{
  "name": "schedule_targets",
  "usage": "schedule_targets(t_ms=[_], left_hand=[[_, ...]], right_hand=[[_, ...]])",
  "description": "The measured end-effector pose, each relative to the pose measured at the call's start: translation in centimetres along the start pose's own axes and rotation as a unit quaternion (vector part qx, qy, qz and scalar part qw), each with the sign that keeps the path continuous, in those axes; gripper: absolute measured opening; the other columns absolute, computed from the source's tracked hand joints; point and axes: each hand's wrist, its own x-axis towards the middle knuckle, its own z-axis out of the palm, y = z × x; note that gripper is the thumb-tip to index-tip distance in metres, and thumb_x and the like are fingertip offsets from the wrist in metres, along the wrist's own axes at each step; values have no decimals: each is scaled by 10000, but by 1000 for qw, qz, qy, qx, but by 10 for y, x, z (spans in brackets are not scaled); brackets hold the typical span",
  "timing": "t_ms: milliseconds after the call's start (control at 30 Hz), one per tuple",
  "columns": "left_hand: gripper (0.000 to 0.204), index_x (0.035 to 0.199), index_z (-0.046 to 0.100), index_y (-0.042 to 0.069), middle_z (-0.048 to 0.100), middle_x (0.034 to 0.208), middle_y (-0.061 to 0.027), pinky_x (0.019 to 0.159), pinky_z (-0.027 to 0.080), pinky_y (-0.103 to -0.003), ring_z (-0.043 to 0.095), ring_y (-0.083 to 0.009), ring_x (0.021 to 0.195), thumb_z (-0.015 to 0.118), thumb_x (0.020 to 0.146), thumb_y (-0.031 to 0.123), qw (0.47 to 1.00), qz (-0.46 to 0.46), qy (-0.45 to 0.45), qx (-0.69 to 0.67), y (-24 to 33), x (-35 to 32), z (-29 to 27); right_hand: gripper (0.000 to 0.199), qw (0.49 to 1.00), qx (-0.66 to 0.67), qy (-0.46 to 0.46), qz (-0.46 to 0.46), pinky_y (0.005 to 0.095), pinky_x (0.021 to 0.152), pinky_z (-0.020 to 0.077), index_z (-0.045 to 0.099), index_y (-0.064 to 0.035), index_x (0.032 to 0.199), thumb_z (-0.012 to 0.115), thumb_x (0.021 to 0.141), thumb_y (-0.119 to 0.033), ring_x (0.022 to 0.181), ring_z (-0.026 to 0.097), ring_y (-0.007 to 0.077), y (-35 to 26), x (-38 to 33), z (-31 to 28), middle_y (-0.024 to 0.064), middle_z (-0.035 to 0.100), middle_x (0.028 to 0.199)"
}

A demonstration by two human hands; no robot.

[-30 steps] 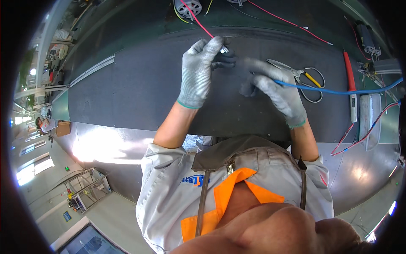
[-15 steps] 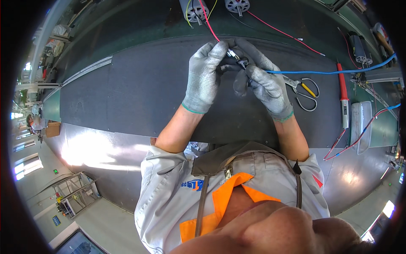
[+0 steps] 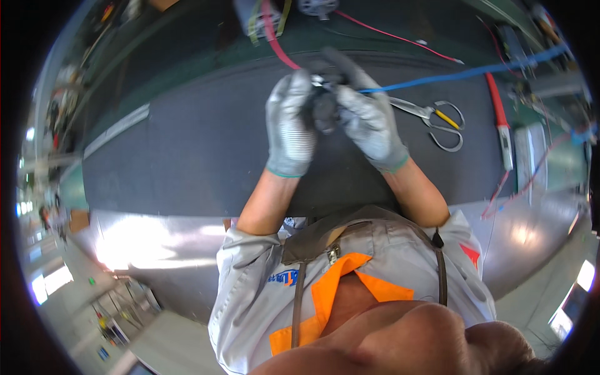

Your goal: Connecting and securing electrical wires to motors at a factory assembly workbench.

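My left hand [image 3: 289,128], in a grey-coated white knit glove, is closed on a red wire [image 3: 279,50] that comes down from a motor [image 3: 253,17] at the top. My right hand [image 3: 372,125], gloved alike, is closed on a blue wire [image 3: 437,79] that runs off to the right. The two hands meet over the dark mat. Between their fingertips shows a small shiny metal connector [image 3: 318,80]; motion blur and the fingers hide how the wire ends sit there.
Right of my hands lie scissors [image 3: 427,114] with a yellow grip piece. Beyond them are a red-and-white handheld tool [image 3: 502,125] with a cord and a pale tray [image 3: 531,159]. A second motor [image 3: 317,6] with a thin red wire [image 3: 394,35] stands at the far edge.
Both hands have shifted left in the picture and drawn closer together, still on the wires. Motors, scissors and mat have shifted left too, and the picture is more blurred.
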Motion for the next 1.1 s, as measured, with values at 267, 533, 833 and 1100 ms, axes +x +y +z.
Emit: schedule_targets(t_ms=[267,533,833,1100], left_hand=[[327,1221,644,21,680,1107,-135,1072,414,-525,598,-321,1168,554,1013,256,985,-15,-86,-147,-16,17,-34],[259,1146,685,37,710,1037,-85,802,473,-314,636,-177,916,610,993,231,985,-26,-55,-164,-5,21,-23],[296,1192,648,3,703,1005,-101,859,503,-332,667,-198,955,600,1020,239,995,-13,-45,-92,0,13,3],[296,1180,667,-10,719,983,-87,796,523,-270,677,-144,886,608,1019,232,999,-6,0,-35,13,18,-16]], right_hand=[[670,805,-593,-14,-11,360,843,540,459,-39,1464,739,890,-244,993,669,225,-71,-44,-48,130,681,1131],[543,647,-669,366,-6,328,917,512,532,-39,1429,684,929,-186,1019,665,194,-172,-148,-143,158,700,1152],[797,979,-190,-74,17,242,747,515,319,-57,1569,740,911,-213,874,625,105,-48,3,-19,71,686,1047],[519,988,-148,32,41,226,597,494,490,-21,1459,641,971,-116,688,612,72,-23,13,-8,33,681,834]])
